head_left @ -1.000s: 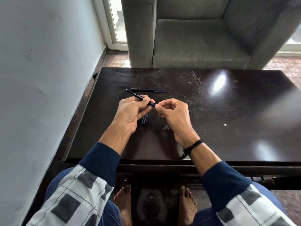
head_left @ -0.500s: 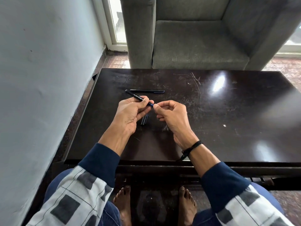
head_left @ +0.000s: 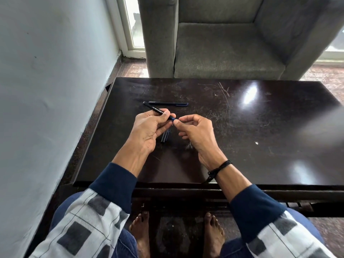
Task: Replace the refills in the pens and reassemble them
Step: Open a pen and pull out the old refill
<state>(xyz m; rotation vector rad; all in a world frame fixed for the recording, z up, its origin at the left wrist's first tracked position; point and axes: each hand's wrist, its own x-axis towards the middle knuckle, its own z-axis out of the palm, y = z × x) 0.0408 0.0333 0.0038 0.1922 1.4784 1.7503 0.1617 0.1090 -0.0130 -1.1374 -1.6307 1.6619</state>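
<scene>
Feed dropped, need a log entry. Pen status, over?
Left hand grips pen barrel. Right hand pinches its tip end. Second pen lies on table beyond. Nothing in the way.

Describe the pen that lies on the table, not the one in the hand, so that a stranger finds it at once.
Start at the dark table in front of the grey armchair. On its far left part, just beyond the left hand, a thin dark blue pen lies flat, running left to right. Unlike the printed pen that the left hand holds tilted, no hand holds it.
</scene>
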